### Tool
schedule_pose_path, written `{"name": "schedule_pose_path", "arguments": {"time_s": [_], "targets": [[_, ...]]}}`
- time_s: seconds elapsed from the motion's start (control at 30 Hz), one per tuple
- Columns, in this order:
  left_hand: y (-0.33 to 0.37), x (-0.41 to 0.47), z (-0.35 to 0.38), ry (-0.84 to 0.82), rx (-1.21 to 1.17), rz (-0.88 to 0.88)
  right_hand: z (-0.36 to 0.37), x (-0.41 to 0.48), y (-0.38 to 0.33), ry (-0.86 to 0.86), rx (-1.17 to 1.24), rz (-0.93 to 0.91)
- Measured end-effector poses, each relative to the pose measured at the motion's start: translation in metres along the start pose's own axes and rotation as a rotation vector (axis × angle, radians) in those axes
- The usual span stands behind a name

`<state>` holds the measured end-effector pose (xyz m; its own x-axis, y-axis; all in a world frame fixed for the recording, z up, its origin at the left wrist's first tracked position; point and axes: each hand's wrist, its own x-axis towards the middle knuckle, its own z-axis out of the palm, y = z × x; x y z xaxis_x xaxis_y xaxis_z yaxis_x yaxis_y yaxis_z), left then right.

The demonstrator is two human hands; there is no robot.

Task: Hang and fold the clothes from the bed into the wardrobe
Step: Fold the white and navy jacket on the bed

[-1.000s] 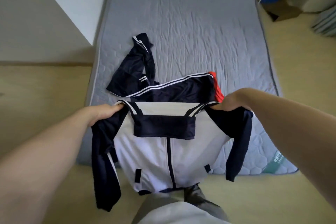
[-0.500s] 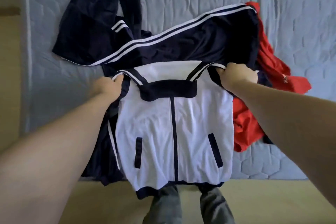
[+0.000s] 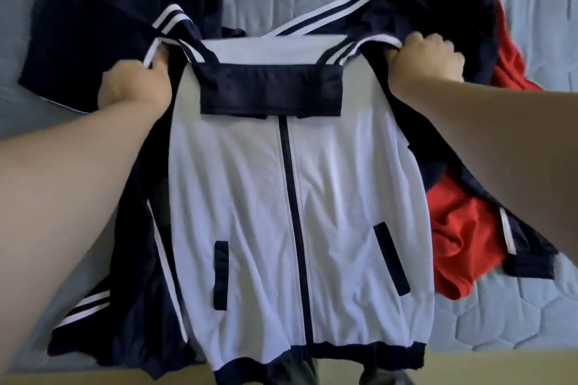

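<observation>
Bare arms (image 3: 62, 197) end in left hand (image 3: 134, 84) and right hand (image 3: 425, 62) — grey trousers (image 3: 297, 373) below.

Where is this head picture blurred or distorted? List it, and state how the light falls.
Head view: light is soft and even, with no glare or hard shadows. Head view: the left hand and the striped shoulder in its grip are blurred, the right hand slightly soft. Head view: the white-and-navy zip jacket front is fairly sharp. Head view: wide-angle stretch swells both forearms toward the lower corners.
</observation>
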<state>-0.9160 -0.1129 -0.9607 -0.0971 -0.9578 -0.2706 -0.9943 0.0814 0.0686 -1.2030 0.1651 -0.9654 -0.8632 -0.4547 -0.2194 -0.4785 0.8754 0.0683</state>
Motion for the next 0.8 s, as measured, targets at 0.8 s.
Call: {"name": "schedule_pose_path", "arguments": {"time_s": [0.8], "targets": [[0.108, -0.189, 0.064, -0.053, 0.310, 1.001, -0.018, -0.049, 0.084, -0.154, 0.293, 0.005]]}}
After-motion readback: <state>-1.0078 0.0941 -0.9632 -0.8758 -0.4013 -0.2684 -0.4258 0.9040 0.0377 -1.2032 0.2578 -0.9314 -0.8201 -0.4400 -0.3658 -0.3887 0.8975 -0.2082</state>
